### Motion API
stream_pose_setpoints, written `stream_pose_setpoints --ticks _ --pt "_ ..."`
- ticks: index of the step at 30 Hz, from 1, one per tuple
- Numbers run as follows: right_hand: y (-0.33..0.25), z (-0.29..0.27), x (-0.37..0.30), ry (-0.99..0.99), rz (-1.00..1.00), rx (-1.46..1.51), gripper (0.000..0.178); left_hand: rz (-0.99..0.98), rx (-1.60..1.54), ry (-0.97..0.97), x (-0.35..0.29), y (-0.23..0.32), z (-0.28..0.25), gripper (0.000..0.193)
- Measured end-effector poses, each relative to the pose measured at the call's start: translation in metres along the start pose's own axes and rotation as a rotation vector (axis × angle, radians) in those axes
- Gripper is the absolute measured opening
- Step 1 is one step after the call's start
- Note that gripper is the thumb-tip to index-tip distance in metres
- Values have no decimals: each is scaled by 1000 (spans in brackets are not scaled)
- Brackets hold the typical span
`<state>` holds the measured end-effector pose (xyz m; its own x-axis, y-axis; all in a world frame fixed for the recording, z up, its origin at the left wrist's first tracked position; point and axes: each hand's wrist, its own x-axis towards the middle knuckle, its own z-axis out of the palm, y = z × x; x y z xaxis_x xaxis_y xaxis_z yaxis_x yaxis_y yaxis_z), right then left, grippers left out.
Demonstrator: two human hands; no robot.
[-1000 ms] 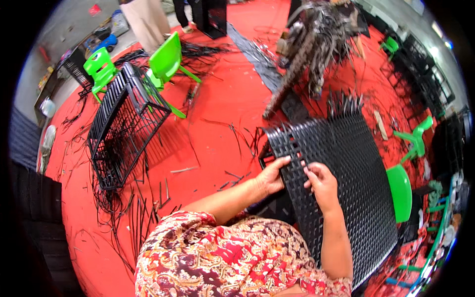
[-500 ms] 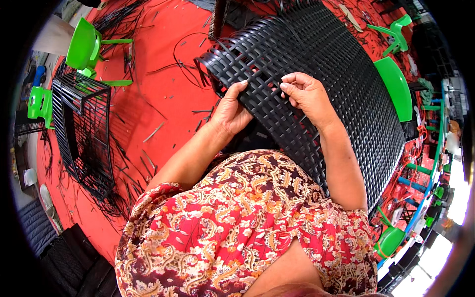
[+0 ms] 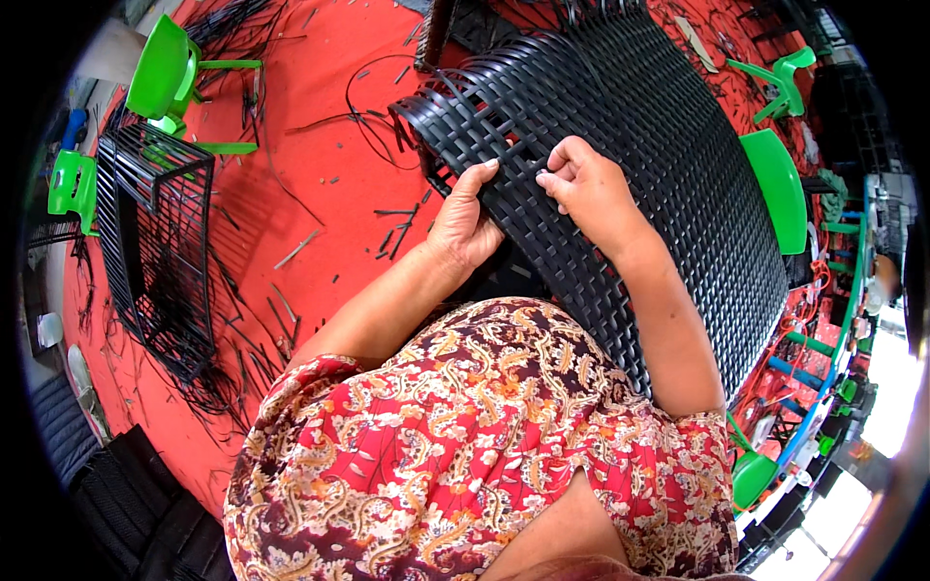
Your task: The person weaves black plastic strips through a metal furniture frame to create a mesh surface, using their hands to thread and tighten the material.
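Note:
A large panel of black flat strips woven in a basket pattern (image 3: pixel 668 165) slopes across the space in front of me. My left hand (image 3: pixel 467 221) grips its near left edge, thumb lying on top and the fingers underneath, out of sight. Over the weave, just right of that thumb, my right hand (image 3: pixel 589 194) is closed, thumb tip pressed to the index finger. What it pinches, if anything, is too small to make out. Close to both hands the weave has a few gaps, and at the far left corner loose curved strip ends (image 3: pixel 436 97) stick up.
A black slatted frame (image 3: pixel 160 242) stands left beside a green chair (image 3: pixel 160 73). Cut strip scraps (image 3: pixel 392 232) litter the red floor covering (image 3: pixel 300 184). Another green chair (image 3: pixel 775 189) touches the panel's right side. Beyond it are green and blue rails (image 3: pixel 809 358) with orange cord.
My right hand has drawn slightly left and down over the weave, its fingers curling tighter. The left hand keeps hold of the edge. The whole view has shifted a little.

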<state>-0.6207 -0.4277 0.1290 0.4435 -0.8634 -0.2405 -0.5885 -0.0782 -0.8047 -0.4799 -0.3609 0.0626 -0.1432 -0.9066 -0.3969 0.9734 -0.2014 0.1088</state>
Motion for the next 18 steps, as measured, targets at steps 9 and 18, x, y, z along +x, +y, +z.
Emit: stream_pose_setpoints --ticks 9,18 --pt "5 1 -2 231 -420 -268 22 -19 -48 -80 2 -3 -9 39" --pt "12 7 12 199 -619 -447 7 -116 -154 -162 4 16 -6 40"
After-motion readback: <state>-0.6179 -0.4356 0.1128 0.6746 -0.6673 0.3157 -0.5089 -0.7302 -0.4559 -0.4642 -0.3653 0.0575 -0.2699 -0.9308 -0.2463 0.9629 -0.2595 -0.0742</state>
